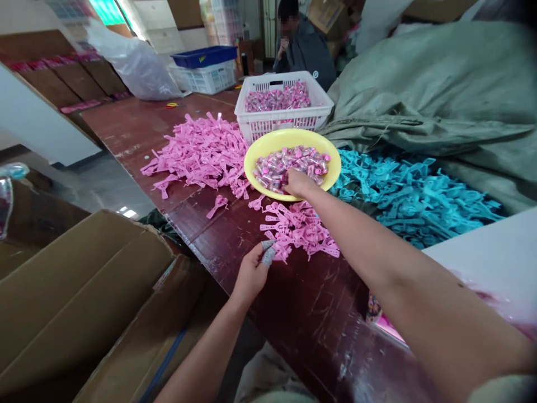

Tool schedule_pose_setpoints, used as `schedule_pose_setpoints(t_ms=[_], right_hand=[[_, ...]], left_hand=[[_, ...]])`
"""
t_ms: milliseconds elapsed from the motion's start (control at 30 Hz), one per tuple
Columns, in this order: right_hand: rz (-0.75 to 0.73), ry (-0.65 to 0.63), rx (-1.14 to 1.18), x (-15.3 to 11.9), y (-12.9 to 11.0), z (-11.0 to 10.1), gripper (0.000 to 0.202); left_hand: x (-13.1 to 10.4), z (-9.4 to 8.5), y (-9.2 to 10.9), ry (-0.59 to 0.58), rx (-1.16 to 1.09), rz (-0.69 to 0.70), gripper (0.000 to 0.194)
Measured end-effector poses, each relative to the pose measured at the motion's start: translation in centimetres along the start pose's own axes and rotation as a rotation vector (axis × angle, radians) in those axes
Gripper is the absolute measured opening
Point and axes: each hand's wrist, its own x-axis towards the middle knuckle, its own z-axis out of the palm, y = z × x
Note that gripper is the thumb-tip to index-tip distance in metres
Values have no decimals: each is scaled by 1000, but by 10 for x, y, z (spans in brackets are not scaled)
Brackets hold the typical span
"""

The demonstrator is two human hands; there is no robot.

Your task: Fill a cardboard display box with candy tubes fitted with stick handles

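Note:
My left hand (254,270) has silvery wraps on two fingertips, which are pinched at the near edge of a small heap of pink plastic pieces (302,232). A pink piece appears to be between these fingertips. My right hand (298,183) reaches into a yellow bowl (250,170), its fingers down among small clear tubes with pink ends (289,159). Those fingertips are hidden, so their grip does not show. Behind and left of the bowl spreads a larger pile of pink pieces (205,148).
A white crate (285,117) of similar tubes stands behind the bowl. Blue plastic pieces (411,196) lie right, beside green-grey fabric (440,84). Cardboard boxes (84,285) flank the table's (293,302) left edge. A person (304,47) sits beyond the table.

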Motion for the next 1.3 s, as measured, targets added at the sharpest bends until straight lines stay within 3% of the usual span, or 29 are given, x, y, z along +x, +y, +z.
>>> schedule_pose_setpoints(t_ms=[200,300,400,533,600,733,867,1033,1133,1200,1300], right_hand=[[68,6,34,-4,-19,-3,49],[-8,27,55,-16,-21,-16,45],[-126,90,81,-39,-7,-42,34],[-215,118,112,-90,28,-69,24],[-265,51,207,-126,44,-66,23],[-464,-76,579,-198,59,-35,31],[-491,-93,680,-234,60,-13,27],[-409,11,516,-244,59,-5,27],[-322,9,377,-239,55,-7,35],[-311,18,281,-222,54,-13,37],[-311,139,150,-172,55,-31,51]], left_hand=[[-11,4,4,4,159,5,11],[-21,0,8,-7,107,-63,12],[-26,-5,11,-9,87,-81,17],[-21,-3,14,-121,74,-7,21],[-17,4,20,-176,39,37,22],[-18,19,41,-265,-42,31,27],[-27,31,58,-307,-34,93,20],[-37,43,56,-144,228,284,23],[-32,43,52,-81,353,362,28],[-23,38,48,-75,353,334,24],[-6,27,40,-53,218,185,16]])
